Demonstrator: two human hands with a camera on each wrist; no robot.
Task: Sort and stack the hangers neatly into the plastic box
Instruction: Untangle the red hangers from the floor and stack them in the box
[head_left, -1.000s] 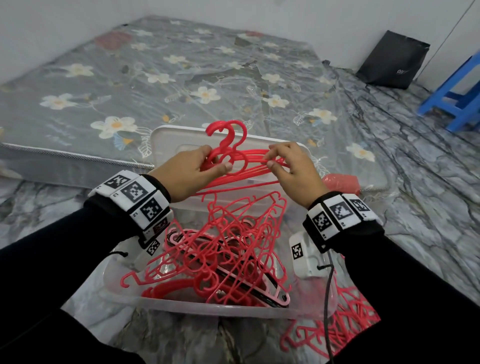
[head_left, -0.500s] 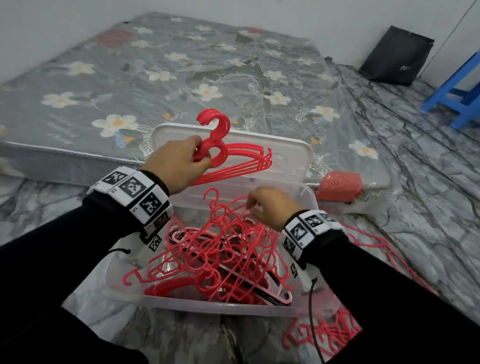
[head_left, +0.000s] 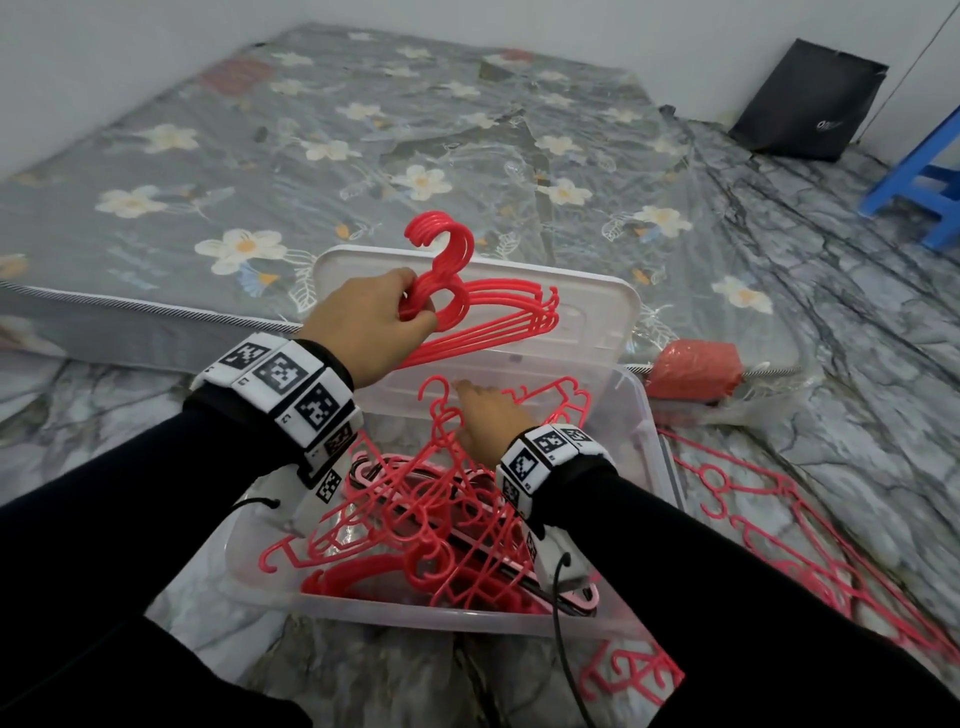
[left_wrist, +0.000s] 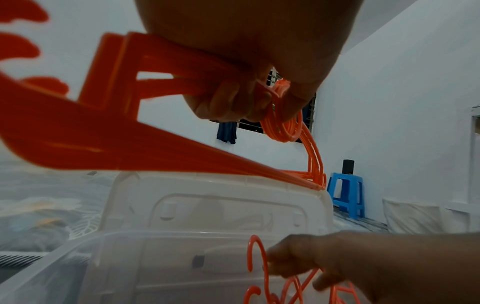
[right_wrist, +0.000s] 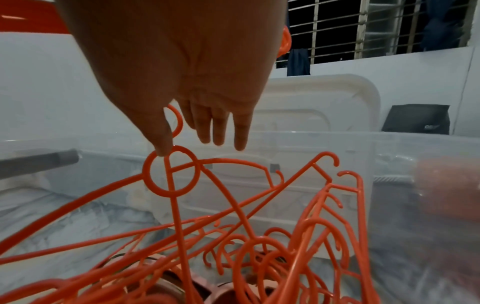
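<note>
Directly below your right hand (right_wrist: 182, 82), the loose hanger (right_wrist: 171, 172) stands in the plastic box (head_left: 654, 447), hook up, arms spreading sideways; fingers extended, thumb touching its ring. Your left hand (head_left: 369, 322) grips the sorted bundle (head_left: 498, 312) above.

**Hangers and box as we found them**

We saw a matched bunch of red hangers (head_left: 488, 306) held aligned above the clear plastic box (head_left: 660, 457). Inside it, a tangled heap of red hangers (head_left: 415, 525) lay crisscrossed. More red hangers (head_left: 769, 525) lay on the floor just right of the box.
</note>
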